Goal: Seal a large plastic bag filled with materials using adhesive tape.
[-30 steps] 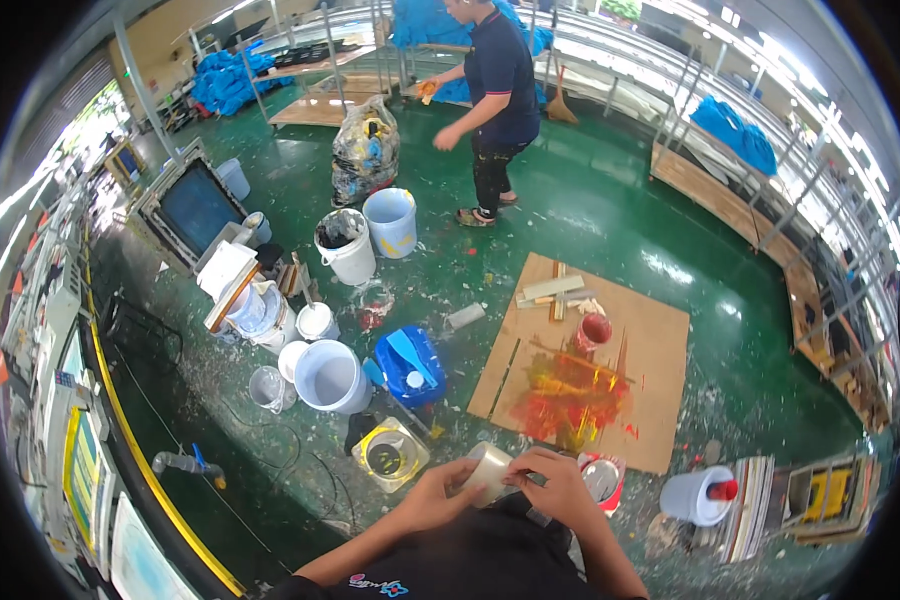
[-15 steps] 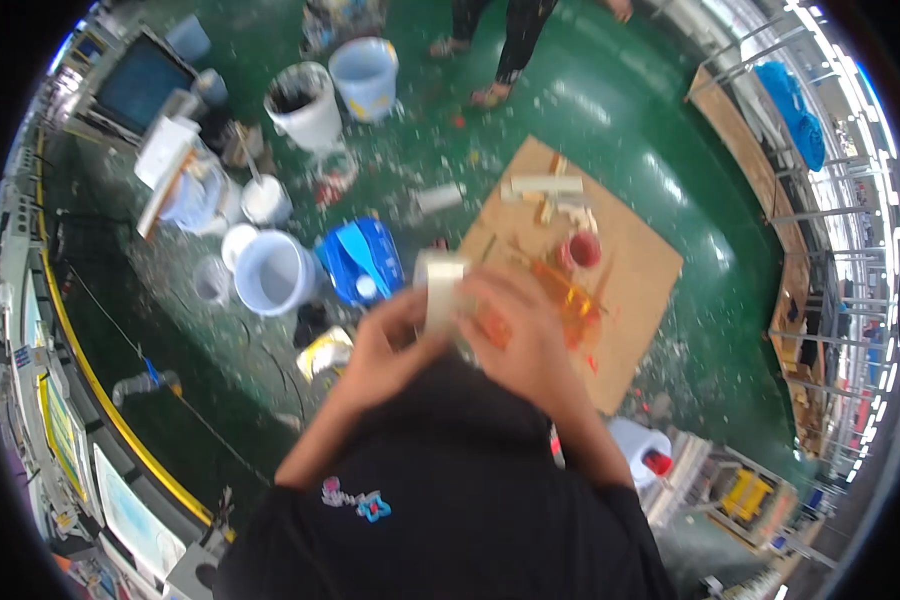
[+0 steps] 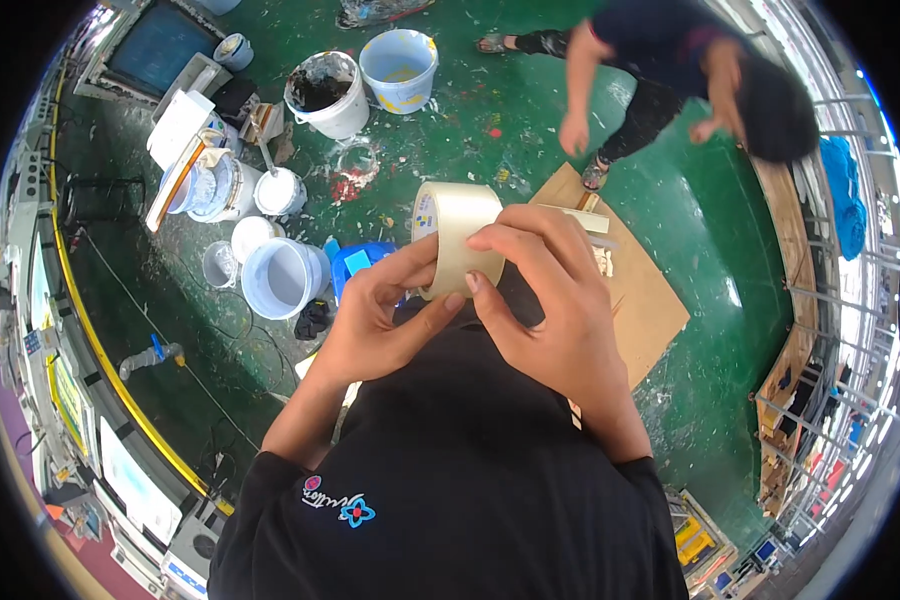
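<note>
A wide roll of clear, yellowish packing tape is held up in front of my chest, its core turned to the left. My left hand grips it from the left, fingers reaching into the core and thumb along the lower edge. From the right, my right hand has its curled index fingertip and its thumb tip against the tape's outer face, a small gap between them. Whether a loose tape end lies under those fingertips cannot be made out.
Brown board with pale strips lies beyond my right hand. To the left stand a pale blue bucket, a blue container and several paint pails. At upper right another person leans forward near shelving.
My hands and the tape roll have come up closer, and the roll shows larger. The other person has come further into view and bends over at the upper right.
</note>
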A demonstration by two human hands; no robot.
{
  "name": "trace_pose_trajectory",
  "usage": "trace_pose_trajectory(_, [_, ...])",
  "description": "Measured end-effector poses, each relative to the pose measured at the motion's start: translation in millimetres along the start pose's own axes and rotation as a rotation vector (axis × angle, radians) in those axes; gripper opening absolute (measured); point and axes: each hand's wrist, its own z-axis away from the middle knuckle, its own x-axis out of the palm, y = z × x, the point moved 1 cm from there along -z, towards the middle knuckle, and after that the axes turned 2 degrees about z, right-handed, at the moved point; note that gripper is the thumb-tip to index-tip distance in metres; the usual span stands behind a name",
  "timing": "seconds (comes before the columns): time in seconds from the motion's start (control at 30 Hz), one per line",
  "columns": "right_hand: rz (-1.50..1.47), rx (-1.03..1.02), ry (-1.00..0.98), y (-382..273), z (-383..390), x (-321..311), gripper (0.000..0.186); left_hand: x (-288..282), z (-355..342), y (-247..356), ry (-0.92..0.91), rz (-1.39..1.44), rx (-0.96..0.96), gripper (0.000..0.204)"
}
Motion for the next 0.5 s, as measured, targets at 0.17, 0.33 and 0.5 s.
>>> trace_pose_trajectory(0.17, [-0.023, -0.094, -0.100, 32, -48, -16, 0.028, 1, -43, -1, 0.086, -0.050, 0.059, 0.059])
trace_pose_trajectory(0.33, [-0.094, -0.132, -0.212, 59, -91, -26, 0.022, 5, -86, 7, 0.165, 0.061, 0.110, 0.054])
trace_pose_trajectory(0.5, [-0.067, -0.239, -0.202, 76, -129, -41, 0.028, 12, -127, 11, 0.239, 0.142, 0.200, 0.044])
